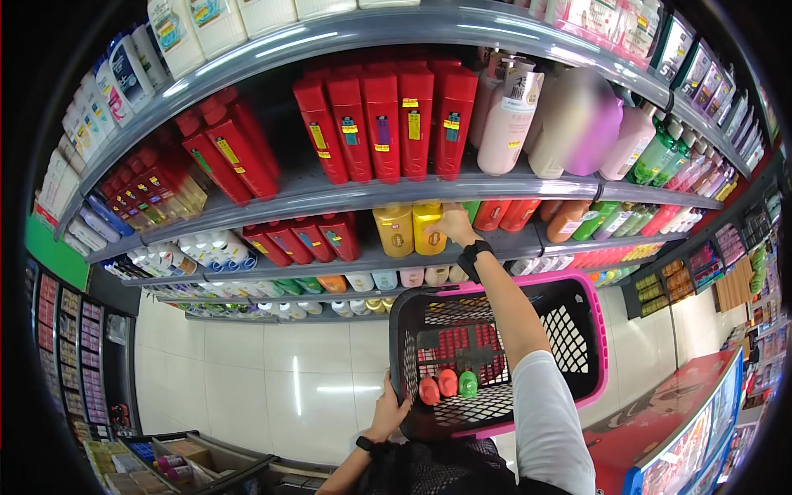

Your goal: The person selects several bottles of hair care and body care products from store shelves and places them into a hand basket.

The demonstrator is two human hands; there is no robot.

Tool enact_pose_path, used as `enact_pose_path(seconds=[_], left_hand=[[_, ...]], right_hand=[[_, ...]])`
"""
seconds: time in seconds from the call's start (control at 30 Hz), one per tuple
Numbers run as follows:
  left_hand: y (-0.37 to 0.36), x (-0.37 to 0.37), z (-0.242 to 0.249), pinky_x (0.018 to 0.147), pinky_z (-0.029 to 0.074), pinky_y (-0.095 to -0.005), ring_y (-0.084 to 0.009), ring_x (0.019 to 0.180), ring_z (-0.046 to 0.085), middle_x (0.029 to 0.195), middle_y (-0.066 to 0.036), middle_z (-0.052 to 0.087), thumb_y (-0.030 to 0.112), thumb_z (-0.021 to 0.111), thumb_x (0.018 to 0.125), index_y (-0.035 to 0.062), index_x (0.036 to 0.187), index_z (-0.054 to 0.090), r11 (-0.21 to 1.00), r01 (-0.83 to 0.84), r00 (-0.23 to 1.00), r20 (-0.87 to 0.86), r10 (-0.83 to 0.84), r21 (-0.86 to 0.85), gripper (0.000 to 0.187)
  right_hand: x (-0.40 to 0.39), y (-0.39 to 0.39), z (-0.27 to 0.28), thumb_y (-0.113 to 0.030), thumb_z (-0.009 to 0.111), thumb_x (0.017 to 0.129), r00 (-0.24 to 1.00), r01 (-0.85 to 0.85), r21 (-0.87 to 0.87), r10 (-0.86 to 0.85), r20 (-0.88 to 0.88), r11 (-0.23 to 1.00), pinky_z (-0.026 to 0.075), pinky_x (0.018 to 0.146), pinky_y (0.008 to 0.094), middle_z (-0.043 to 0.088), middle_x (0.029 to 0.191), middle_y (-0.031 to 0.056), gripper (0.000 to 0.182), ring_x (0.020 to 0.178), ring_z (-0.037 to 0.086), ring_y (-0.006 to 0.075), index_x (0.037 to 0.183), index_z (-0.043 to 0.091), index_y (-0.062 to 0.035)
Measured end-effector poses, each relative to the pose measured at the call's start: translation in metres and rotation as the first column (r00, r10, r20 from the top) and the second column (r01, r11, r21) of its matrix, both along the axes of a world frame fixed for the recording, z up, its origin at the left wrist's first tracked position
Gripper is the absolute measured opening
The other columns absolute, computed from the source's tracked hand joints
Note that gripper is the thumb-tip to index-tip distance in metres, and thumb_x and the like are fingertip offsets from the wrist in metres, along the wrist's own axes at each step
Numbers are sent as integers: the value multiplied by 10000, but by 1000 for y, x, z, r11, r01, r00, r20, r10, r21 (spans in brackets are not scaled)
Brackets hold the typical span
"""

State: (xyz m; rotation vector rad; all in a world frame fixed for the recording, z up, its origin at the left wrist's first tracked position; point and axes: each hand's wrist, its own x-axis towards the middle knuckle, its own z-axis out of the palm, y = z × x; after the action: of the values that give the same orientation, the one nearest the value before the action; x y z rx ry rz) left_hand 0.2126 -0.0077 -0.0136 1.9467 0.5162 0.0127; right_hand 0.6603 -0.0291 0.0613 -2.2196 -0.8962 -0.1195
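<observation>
My right hand (452,223) reaches to a lower shelf, its fingers closed round the side of a yellow bottle (428,231). A duller gold bottle (393,232) stands just left of it, and red bottles (518,215) are to the right of my hand. My left hand (386,415) is closed on the left rim of a black shopping basket with a pink edge (600,346). Inside the basket, two orange-red bottles (447,382) and a green bottle (468,384) show their tops. My right forearm hides part of the basket.
Tall red bottles (382,124) and pale pump bottles (505,124) line the shelf above. Grey shelf edges (330,195) run across the view. Boxes in an open bin (190,454) stand lower left; a red display case (660,412) is lower right.
</observation>
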Motion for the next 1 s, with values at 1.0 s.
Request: enact_pose_path(seconds=[1.0], left_hand=[[158, 245, 92, 949, 431, -339, -265, 1137, 538, 1285, -162, 524, 81, 658, 843, 30, 1335, 405, 904, -35, 844, 497, -202, 426, 556]], right_hand=[[-51, -43, 9, -177, 720, 747, 972, 172, 210, -131, -195, 962, 454, 948, 438, 394, 1331, 231, 780, 1160, 483, 430, 1414, 317, -145]])
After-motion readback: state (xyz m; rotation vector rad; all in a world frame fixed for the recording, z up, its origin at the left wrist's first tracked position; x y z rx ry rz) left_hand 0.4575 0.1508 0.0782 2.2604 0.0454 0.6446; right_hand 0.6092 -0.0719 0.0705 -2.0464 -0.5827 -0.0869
